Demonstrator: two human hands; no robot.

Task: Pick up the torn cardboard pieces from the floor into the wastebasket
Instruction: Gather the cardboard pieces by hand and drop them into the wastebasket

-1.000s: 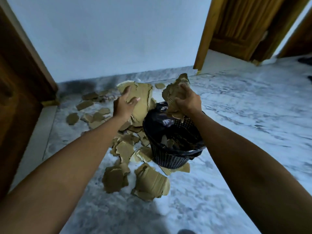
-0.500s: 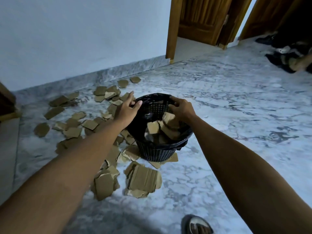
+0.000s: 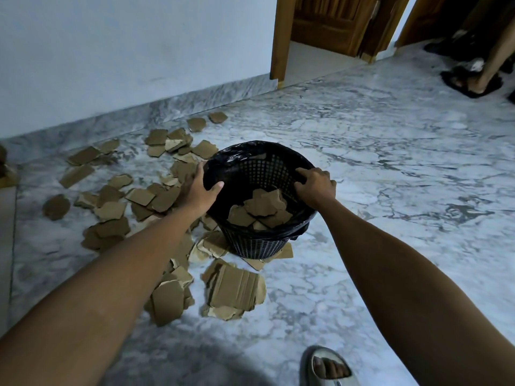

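Observation:
A black mesh wastebasket (image 3: 259,168) lined with a black bag stands on the marble floor, tipped slightly toward me. Several torn cardboard pieces (image 3: 260,208) lie inside it. My left hand (image 3: 199,190) grips the basket's left rim, thumb over the edge. My right hand (image 3: 316,185) holds the right rim, fingers curled over it. Many brown cardboard pieces (image 3: 111,210) lie scattered on the floor left of the basket. A larger folded piece (image 3: 235,291) lies in front of it, and another (image 3: 168,303) beside my left forearm.
A pale wall (image 3: 125,51) with a marble skirting runs behind the scraps. Wooden door frames (image 3: 280,37) stand at the back. Another person's sandalled foot (image 3: 473,82) is at the far right. My own slippered foot (image 3: 328,369) is at the bottom edge.
Both hands dropped their cardboard into the basket. The left hand moved from beside the rim onto it; the right hand came out of the basket and took hold of the right rim.

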